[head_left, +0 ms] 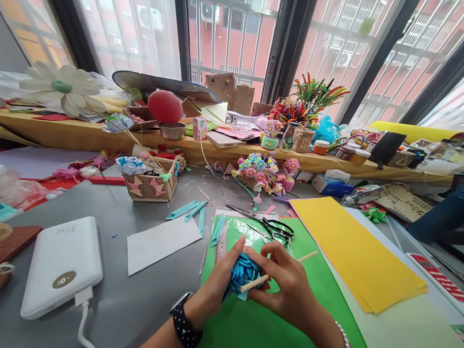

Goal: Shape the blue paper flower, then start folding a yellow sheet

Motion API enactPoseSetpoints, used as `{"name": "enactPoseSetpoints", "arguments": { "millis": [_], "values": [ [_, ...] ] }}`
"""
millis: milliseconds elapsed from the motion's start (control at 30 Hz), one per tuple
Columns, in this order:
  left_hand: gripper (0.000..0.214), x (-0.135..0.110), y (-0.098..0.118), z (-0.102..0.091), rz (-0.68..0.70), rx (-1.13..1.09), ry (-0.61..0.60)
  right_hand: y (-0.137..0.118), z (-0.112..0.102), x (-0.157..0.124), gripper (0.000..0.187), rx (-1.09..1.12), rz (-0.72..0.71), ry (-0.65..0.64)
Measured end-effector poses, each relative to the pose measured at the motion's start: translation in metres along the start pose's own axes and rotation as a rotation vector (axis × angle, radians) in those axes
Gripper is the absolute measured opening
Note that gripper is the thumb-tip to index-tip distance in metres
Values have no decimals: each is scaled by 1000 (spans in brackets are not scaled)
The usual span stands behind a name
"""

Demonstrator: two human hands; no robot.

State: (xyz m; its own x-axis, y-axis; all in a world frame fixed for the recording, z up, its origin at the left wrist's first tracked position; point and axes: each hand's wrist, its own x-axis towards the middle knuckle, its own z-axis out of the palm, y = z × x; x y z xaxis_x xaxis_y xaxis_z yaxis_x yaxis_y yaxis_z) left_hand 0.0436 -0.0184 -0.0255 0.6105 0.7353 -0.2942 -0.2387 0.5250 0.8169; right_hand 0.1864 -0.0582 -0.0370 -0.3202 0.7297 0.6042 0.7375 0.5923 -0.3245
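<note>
A blue folded-paper flower (pixel 243 271) is cupped by my left hand (pixel 216 282), its thumb along the upper side. My right hand (pixel 287 278) grips a thin wooden stick (pixel 254 283), which crosses the flower's front and pokes out past the knuckles. The right fingertips also press on the flower's edge. Under both hands lies a green sheet (pixel 229 326). Just beyond them are black-handled scissors (pixel 275 228) and a clear ruler (pixel 221 243). Pale blue paper strips (pixel 183 210) lie to the upper left, by a white paper piece (pixel 162 245).
A white power bank (pixel 62 266) with a cable stands at left. Yellow paper sheets (pixel 356 251) lie at right. Behind are a decorated cardboard box (pixel 152 184), a bunch of small craft flowers (pixel 260 170) and a crowded wooden ledge (pixel 216 153) under the windows.
</note>
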Motion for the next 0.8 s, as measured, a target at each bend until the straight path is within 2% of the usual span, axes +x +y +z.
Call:
{"name": "enactPoseSetpoints", "arguments": {
  "millis": [100,233,333,433,567,667,800],
  "values": [
    [46,1,3,-2,6,-12,0,2,-4,1,51,10,13,-21],
    [46,2,11,-9,7,59,-62,5,-12,5,49,11,37,-3],
    [47,3,16,-15,49,35,-41,9,-14,5,42,-12,89,92],
    [37,4,18,-17,139,-42,-24,13,-13,4,35,-34,149,198],
    [31,3,21,-14,226,-76,-6,15,-11,4,28,-44,191,271],
    [32,2,22,-15,263,-111,5,12,-14,6,17,9,207,270],
    [35,3,20,-17,315,-117,-8,7,-17,9,17,76,154,219]
  ]
}}
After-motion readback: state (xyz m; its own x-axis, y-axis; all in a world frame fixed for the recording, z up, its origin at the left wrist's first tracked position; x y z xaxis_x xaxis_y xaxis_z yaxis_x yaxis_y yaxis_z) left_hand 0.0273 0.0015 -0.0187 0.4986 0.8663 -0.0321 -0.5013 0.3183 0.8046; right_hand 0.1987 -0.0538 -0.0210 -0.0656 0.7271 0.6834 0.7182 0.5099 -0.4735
